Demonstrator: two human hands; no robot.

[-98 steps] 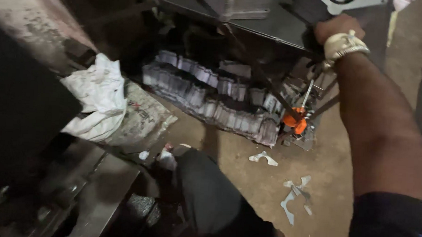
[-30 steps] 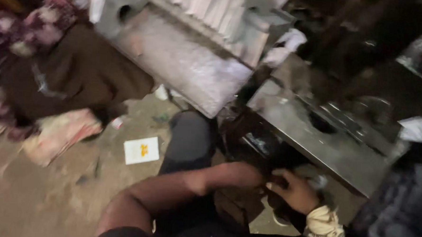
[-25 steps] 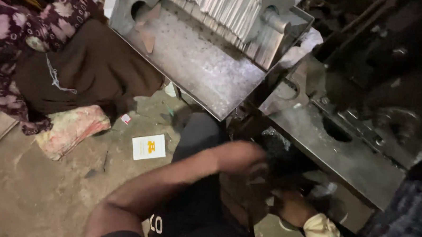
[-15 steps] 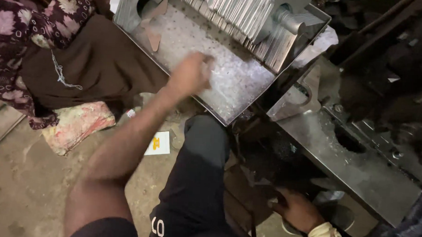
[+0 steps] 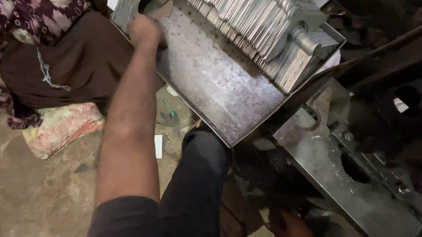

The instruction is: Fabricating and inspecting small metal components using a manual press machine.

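Since half a second ago our left hand has reached the metal tray's far corner, gripping a small plate there; lifting it comes next. Right hand sits low, grip unclear.

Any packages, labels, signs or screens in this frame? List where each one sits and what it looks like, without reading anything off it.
Small card or paper slip: lies flat on the dirt floor beside the person's dark trouser leg, below the metal tray; a narrow white rectangle, its face too small to make out.
White tag or scrap: on the dark machinery at right; small, pale, irregular.
No screens or signs show.
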